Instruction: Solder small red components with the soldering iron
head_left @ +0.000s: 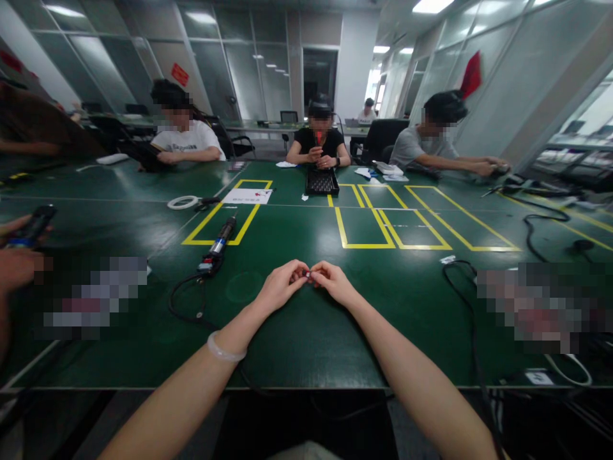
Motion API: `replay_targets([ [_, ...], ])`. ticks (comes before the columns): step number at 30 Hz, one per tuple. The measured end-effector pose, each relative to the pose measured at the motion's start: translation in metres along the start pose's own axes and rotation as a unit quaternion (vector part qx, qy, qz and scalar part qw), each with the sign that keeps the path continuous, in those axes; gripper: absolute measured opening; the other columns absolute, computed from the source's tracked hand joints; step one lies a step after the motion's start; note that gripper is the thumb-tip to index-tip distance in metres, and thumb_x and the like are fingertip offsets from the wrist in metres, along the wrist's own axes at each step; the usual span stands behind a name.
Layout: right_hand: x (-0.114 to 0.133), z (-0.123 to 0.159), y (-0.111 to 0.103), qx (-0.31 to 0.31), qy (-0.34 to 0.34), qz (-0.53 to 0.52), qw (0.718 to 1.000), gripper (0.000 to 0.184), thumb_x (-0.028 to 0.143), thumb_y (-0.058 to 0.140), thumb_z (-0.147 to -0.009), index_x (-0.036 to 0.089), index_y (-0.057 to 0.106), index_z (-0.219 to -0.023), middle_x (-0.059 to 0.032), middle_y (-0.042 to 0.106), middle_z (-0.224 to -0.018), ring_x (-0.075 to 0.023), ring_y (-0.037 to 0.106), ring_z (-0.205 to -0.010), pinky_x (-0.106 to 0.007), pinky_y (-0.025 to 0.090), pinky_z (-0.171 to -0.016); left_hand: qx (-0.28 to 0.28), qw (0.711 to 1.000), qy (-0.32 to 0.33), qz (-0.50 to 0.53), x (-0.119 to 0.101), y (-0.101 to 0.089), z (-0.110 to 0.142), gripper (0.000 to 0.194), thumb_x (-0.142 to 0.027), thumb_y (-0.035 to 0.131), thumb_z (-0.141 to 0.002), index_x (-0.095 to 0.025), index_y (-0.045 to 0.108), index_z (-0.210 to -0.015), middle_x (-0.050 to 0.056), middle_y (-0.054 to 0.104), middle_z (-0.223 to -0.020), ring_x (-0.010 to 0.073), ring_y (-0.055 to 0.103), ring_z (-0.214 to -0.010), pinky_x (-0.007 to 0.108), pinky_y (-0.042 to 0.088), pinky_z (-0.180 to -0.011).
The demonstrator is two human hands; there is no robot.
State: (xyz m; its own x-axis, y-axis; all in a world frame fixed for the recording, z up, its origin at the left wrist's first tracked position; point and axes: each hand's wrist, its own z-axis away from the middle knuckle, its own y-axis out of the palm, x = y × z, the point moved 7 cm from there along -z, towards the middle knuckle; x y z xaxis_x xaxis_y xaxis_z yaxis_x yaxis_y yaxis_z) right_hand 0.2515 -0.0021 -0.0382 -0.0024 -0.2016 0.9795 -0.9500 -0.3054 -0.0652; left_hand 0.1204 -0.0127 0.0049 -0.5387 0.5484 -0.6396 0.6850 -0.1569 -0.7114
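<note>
Over the green table (330, 345), my left hand (285, 281) and my right hand (332, 280) meet fingertip to fingertip. Both are closed in a pinch around a small object (308, 274) with a whitish spot and a hint of red or dark colour; it is too small and too covered by fingers to name. A translucent bangle circles my left wrist. To the left of my hands lies a black electric screwdriver (221, 239) with a blue band, its cord curling over the tabletop.
Yellow tape rectangles (368, 246) mark the table, with a white sheet (248, 196) on one. A black tray (322, 182) stands before a person opposite. Black cables (472, 319) run at right; a white coiled cable (182, 202) lies left. Another person's hand (22, 268) holds a dark tool.
</note>
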Motion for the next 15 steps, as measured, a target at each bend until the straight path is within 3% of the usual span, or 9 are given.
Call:
replay_targets([
  [5, -0.0010, 0.0002, 0.0001, -0.003, -0.016, -0.022, 1.000, 0.031, 0.036, 0.068, -0.074, 0.018, 0.055, -0.097, -0.0006, 0.062, -0.079, -0.0102, 0.055, -0.063, -0.024, 0.045, -0.061, 0.002, 1.000, -0.013, -0.003, 0.0037, 0.0001, 0.0003, 0.021, -0.033, 0.052, -0.086, -0.019, 0.059, -0.100, 0.001, 0.062, -0.083, 0.0133, 0.057, -0.071, 0.024, 0.044, -0.066],
  [15, -0.0007, 0.0006, -0.0001, 0.005, 0.000, 0.005, 1.000, 0.027, 0.039, 0.060, -0.082, 0.014, 0.060, -0.091, -0.0036, 0.066, -0.076, -0.0119, 0.058, -0.065, -0.025, 0.046, -0.062, 0.002, 1.000, -0.007, 0.001, 0.0023, -0.0007, 0.0014, 0.020, -0.032, 0.052, -0.087, -0.020, 0.059, -0.102, 0.001, 0.065, -0.089, 0.0131, 0.058, -0.073, 0.024, 0.044, -0.068],
])
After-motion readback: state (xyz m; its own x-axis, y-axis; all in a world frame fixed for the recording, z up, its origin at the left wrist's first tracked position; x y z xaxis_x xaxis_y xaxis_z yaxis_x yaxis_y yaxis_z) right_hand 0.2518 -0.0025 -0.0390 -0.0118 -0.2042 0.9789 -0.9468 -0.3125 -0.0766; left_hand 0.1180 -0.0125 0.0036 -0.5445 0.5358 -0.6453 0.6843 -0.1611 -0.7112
